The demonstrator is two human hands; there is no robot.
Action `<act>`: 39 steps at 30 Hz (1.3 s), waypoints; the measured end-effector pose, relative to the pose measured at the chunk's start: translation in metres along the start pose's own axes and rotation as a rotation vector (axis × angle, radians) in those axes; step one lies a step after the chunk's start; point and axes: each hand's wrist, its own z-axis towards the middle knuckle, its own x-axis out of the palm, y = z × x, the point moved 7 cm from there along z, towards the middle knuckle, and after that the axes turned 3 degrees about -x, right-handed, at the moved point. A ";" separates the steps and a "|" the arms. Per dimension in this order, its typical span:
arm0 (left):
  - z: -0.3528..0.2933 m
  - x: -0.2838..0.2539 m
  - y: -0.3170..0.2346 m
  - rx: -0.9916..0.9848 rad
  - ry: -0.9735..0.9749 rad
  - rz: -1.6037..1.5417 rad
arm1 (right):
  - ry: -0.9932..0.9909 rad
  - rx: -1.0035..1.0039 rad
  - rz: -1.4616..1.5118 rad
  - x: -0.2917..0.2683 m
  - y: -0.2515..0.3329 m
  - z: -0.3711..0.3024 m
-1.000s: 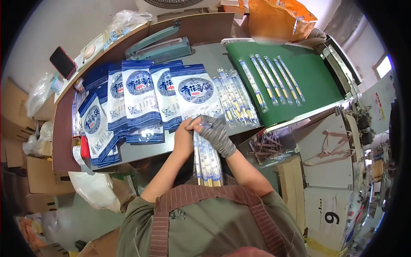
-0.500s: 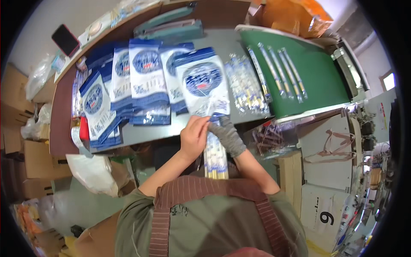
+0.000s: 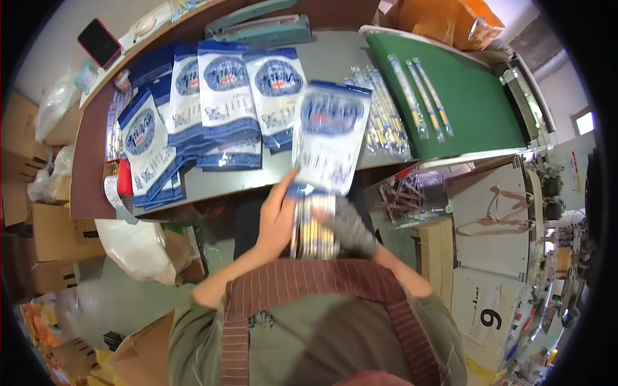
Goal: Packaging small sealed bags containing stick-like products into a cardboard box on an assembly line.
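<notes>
A blue-and-white printed pouch tilts over the table's front edge, slightly blurred. Right at its near end is a bundle of slim wrapped sticks, lying lengthwise toward my apron. My bare left hand grips the bundle's left side, a fingertip reaching the pouch's edge. On the other side my right hand, in a grey glove, holds the bundle, its fingers smeared by motion. Whether the stick ends are inside the pouch I cannot tell.
More printed pouches overlap across the table's left half. Clear-wrapped sticks lie in a pile beside a green board bearing 3 more. A teal sealer-like device stands behind. A phone rests at the far left.
The pouch and bundle have shifted right and toward me. My gloved hand has moved down along the bundle. Fewer sticks show on the green board, and the pile beside it looks different.
</notes>
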 end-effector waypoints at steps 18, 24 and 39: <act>0.002 -0.057 0.003 0.509 -0.087 0.574 | -0.649 0.356 -1.785 -0.197 0.133 0.166; 0.016 -0.052 0.026 0.301 -0.060 0.254 | -0.764 0.038 -1.881 -0.180 0.132 0.176; -0.001 -0.032 0.051 -0.455 -0.071 -0.530 | -1.146 -0.704 -0.929 -0.174 0.210 0.021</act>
